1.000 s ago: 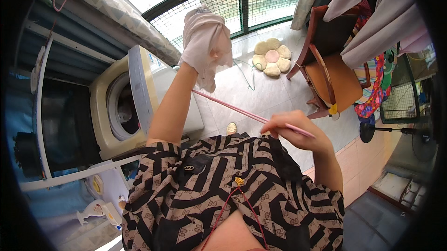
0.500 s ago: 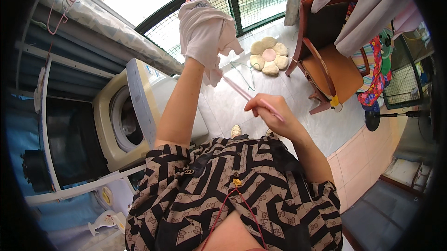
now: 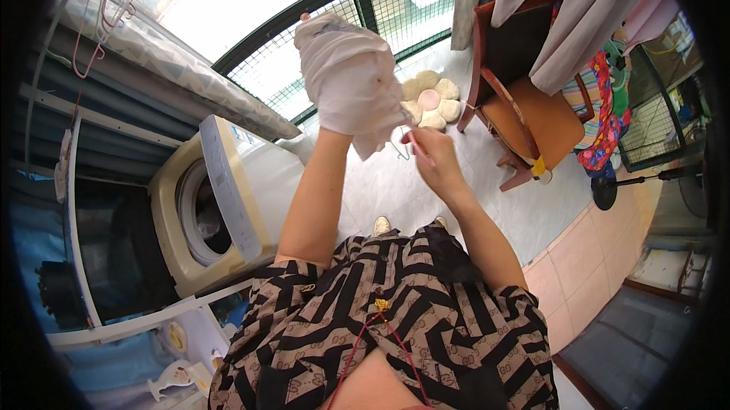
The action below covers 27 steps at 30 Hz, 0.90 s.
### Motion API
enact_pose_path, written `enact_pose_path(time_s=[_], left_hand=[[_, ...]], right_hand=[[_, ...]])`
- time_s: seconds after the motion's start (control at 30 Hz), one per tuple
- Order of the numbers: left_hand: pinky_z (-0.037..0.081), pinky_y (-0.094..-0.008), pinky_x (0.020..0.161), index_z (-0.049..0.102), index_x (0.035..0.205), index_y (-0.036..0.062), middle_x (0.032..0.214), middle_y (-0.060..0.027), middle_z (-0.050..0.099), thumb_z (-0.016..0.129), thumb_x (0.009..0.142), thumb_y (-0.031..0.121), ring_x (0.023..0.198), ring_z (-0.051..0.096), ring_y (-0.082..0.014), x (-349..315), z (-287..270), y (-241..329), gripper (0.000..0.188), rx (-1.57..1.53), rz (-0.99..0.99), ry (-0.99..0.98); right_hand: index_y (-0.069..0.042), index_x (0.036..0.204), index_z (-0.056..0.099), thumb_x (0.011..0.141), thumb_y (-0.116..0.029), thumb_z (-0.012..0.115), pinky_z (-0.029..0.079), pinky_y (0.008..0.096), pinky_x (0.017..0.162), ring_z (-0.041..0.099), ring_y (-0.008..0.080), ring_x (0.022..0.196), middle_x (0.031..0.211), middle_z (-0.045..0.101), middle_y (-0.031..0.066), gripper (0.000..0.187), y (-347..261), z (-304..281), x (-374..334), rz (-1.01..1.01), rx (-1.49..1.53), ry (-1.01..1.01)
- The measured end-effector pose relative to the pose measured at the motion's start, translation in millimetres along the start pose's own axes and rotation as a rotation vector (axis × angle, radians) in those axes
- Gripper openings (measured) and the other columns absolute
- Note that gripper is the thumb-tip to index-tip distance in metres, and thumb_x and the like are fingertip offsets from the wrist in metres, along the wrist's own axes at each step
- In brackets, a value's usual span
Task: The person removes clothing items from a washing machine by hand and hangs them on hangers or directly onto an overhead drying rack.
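Note:
A white garment [image 3: 351, 79] is bunched over my raised left hand and wrist. Only a fingertip of my left hand [image 3: 305, 17] shows at the top of the cloth, so its grip is hidden. My right hand [image 3: 436, 163] is closed around a thin pink hanger [image 3: 419, 147], of which just a short length shows. This fist is close to the garment's lower right edge. Behind the hanging cloth, part of a green hanger [image 3: 401, 153] lies on the floor.
At left stands a washing machine [image 3: 255, 189] with its round door opening visible. Pink hangers [image 3: 97, 53] hang at upper left. Ahead lies a flower-shaped cushion [image 3: 449, 112]. A wooden chair [image 3: 525, 125] stands at right beneath hanging grey clothes [image 3: 582, 18], near a fan [image 3: 604, 191].
My right hand has moved up and slightly left, bringing the pink hanger to the garment. My left arm and the cloth have shifted a little right. The view has turned slightly.

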<state>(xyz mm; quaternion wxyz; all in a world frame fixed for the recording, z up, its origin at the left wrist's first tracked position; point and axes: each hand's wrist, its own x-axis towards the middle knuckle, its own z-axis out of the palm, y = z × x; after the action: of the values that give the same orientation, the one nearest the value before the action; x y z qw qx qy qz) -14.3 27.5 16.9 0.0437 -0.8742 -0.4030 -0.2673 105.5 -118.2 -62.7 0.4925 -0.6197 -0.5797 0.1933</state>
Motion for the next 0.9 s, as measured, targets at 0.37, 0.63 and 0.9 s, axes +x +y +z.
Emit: enact_pose_path(time_s=[0.37, 0.63, 0.9], left_hand=[[0.039, -0.0374, 0.098, 0.060, 0.113, 0.0121, 0.115, -0.0081, 0.058, 0.068, 0.078, 0.025, 0.110, 0.052, -0.0262, -31.0, -17.3, 17.6, 0.037, -0.757, -0.209, -0.055], [0.040, -0.0359, 0.097, 0.061, 0.112, 0.0117, 0.113, -0.0075, 0.058, 0.069, 0.079, 0.020, 0.109, 0.053, -0.0251, -46.6, -1.0, 13.8, 0.035, -0.932, -0.145, -0.065], [0.046, -0.0304, 0.092, 0.062, 0.113, 0.0058, 0.113, -0.0087, 0.061, 0.073, 0.076, 0.007, 0.106, 0.057, -0.0196, -27.0, -26.8, 26.9, 0.038, -0.721, 0.152, 0.185]], right_hand=[[0.003, 0.080, 0.060, 0.079, 0.000, 0.050, 0.044, 0.0411, 0.062, 0.059, 0.0402, 0.074, 0.081, 0.059, 0.0252, 0.011, 40.2, -10.8, 13.0, 0.030, -0.214, 0.188], [0.007, 0.088, 0.055, 0.079, 0.000, 0.050, 0.046, 0.0433, 0.067, 0.056, 0.0414, 0.082, 0.097, 0.053, 0.0272, 0.013, 6.2, -43.3, 59.1, -0.131, -0.331, 0.609], [0.008, 0.115, 0.049, 0.075, 0.004, 0.052, 0.051, 0.0442, 0.074, 0.056, 0.0395, 0.100, 0.123, 0.044, 0.0283, 0.040, 33.9, -13.0, 50.0, -0.129, -0.526, 0.406]])
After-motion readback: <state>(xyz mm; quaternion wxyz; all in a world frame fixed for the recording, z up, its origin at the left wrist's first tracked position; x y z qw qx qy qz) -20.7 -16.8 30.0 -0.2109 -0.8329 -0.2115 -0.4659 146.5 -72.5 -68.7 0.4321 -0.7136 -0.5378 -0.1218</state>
